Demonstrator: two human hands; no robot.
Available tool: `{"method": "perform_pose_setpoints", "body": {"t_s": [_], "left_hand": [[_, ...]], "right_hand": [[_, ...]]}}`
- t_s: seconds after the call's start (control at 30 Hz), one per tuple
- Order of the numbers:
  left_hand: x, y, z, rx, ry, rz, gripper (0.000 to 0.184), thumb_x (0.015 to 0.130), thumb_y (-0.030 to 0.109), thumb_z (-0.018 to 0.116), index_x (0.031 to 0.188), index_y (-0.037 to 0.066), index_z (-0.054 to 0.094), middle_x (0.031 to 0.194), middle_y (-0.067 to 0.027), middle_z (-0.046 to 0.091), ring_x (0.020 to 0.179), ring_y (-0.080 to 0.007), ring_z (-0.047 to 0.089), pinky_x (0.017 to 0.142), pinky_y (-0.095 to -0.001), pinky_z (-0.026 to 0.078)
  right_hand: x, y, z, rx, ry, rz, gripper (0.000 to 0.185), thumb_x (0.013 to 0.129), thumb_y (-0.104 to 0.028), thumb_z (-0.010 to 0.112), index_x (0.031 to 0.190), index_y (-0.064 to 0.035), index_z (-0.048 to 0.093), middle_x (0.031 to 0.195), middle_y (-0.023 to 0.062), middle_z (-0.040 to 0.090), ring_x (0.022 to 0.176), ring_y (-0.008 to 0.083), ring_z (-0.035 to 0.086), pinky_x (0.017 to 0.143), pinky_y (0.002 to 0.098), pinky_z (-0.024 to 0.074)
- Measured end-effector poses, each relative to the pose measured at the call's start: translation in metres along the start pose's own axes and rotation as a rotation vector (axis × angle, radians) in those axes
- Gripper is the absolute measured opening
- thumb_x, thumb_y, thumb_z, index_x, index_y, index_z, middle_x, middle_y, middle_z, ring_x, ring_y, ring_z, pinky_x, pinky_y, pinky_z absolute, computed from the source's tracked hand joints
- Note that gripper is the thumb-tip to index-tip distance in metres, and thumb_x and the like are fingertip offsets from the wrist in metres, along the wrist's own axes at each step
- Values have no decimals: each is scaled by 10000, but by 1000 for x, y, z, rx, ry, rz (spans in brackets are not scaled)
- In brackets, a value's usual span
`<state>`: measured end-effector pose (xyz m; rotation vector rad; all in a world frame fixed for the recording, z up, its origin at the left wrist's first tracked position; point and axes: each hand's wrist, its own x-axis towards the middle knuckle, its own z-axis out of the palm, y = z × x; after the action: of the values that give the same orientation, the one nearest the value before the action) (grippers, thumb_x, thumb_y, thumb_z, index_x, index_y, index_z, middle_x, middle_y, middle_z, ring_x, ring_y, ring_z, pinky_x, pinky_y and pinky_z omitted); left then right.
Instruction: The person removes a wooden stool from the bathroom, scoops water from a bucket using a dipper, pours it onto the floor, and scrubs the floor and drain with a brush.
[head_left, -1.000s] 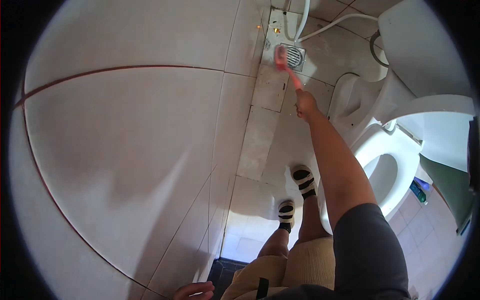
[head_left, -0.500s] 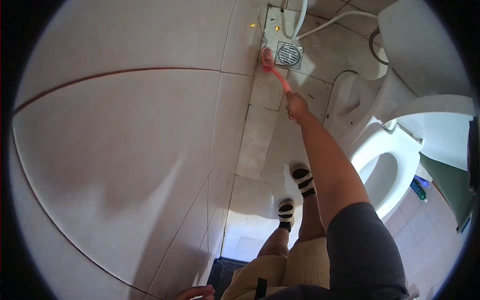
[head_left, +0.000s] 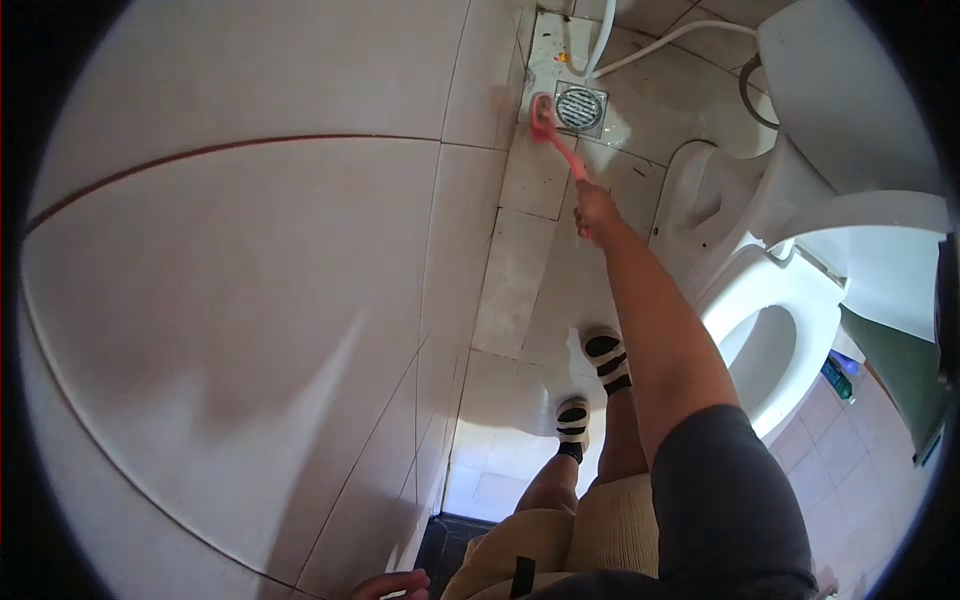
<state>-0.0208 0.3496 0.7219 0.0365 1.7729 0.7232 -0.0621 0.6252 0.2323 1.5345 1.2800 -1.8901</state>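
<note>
My right hand [head_left: 597, 212] is closed around the handle of a pink scrub brush [head_left: 565, 155]. Its oval head rests on the floor tile in the corner by the wall, just left of a square metal floor drain [head_left: 579, 108]. Low at the bottom edge, my left hand [head_left: 393, 585] shows only in part; its fingers extend loosely beside my hip, with no object visible in them.
A white toilet [head_left: 770, 330] with its lid raised stands to the right. White hoses [head_left: 670, 42] run near the drain. Tiled wall [head_left: 250, 280] fills the left. Bottles [head_left: 838, 378] lie behind the toilet. My feet [head_left: 572, 420] stand on the wet-looking floor.
The brush head has shifted slightly right, away from the wall and closer to the drain, with my right hand moving a little along with it. My left hand stays where it was.
</note>
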Motion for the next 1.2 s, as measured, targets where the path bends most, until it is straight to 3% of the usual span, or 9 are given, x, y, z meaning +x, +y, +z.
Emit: {"method": "perform_pose_setpoints", "body": {"t_s": [0.13, 0.33, 0.5, 0.6, 0.7, 0.8, 0.97, 1.07, 1.2], "left_hand": [[4, 9, 1, -87, 19, 4, 505, 800, 314, 571, 1209, 57, 425, 1244, -151, 379, 1163, -287, 372, 963, -417, 304], [7, 13, -3, -40, -4, -13, 509, 799, 307, 569, 1214, 51, 421, 1237, -150, 384, 1171, -286, 357, 970, -414, 287], [7, 11, -6, -15, -18, -26, 506, 796, 303, 571, 1214, 59, 426, 1238, -150, 384, 1164, -289, 367, 968, -417, 286], [6, 10, -3, -30, -3, -26, 505, 795, 304, 572, 1213, 61, 427, 1238, -150, 384, 1163, -289, 368, 968, -417, 286], [5, 10, -2, -35, 4, -23, 504, 795, 305, 572, 1212, 62, 429, 1238, -150, 384, 1163, -289, 369, 968, -418, 286], [5, 10, -2, -34, 3, -32, 503, 794, 306, 573, 1211, 63, 431, 1238, -150, 384, 1162, -289, 370, 968, -419, 286], [4, 4, 0, -36, 7, -64, 501, 794, 307, 574, 1209, 65, 434, 1238, -149, 385, 1161, -290, 371, 968, -420, 286], [2, 3, 4, -63, 27, -70, 497, 793, 304, 578, 1208, 70, 437, 1236, -149, 386, 1157, -290, 376, 966, -421, 290], [1, 8, 4, -32, 33, -65, 503, 789, 309, 584, 1208, 72, 437, 1237, -147, 385, 1157, -288, 378, 964, -420, 294]], "right_hand": [[-42, 26, 18, 113, 88, 3, 349, 885, -351, 331, 811, -25, 431, 628, 68, 455, 461, 176, 416, 410, 342, 362], [-110, 79, 61, 614, 25, 160, 190, 858, -316, 360, 795, -138, 334, 589, 18, 387, 431, 122, 350, 387, 275, 312], [-139, 113, 97, 811, 94, 295, 173, 854, -302, 364, 830, -132, 347, 586, 8, 370, 450, 110, 349, 390, 274, 317], [-154, 143, 104, 462, 115, 295, 187, 863, -298, 361, 878, -112, 370, 608, 76, 463, 476, 221, 462, 425, 365, 380], [-160, 221, 95, -418, 260, -182, 213, 865, -299, 374, 927, -95, 383, 724, 185, 556, 632, 381, 545, 554, 467, 424], [-176, 235, 70, -561, 107, -17, 234, 860, -307, 391, 949, -91, 389, 841, 246, 559, 793, 446, 518, 671, 511, 401], [-106, 267, 60, -629, 279, -79, 266, 866, -324, 382, 981, -84, 393, 841, 239, 564, 809, 429, 529, 687, 508, 401], [-44, 205, 69, -608, 500, -338, 302, 878, -305, 369, 1024, -41, 393, 854, 243, 559, 821, 410, 539, 703, 479, 416], [-25, 95, 41, -490, 433, -308, 269, 869, -279, 392, 976, -32, 408, 833, 230, 558, 803, 413, 538, 679, 453, 416]]}}
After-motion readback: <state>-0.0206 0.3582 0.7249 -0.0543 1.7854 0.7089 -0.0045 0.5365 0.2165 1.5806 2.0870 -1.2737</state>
